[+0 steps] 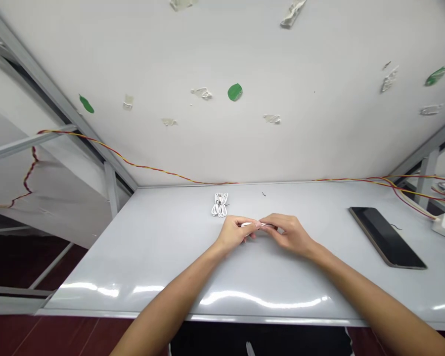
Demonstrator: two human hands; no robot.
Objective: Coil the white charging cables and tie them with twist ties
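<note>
A pale grey desk carries a flat black tablet near its right edge. Mid-desk, the left hand and right hand meet, fingers pinching a thin white cable, just before a looped white cable bundle.

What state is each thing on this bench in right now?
Left hand, gripping the white cord
Right hand, gripping the white cord
White cord, held between both hands
Coiled white cable bundle, bound, lying on the bench
Tablet, lying flat, screen dark
Twisted red-and-yellow wire, loose, trailing along the bench's back edge
</note>
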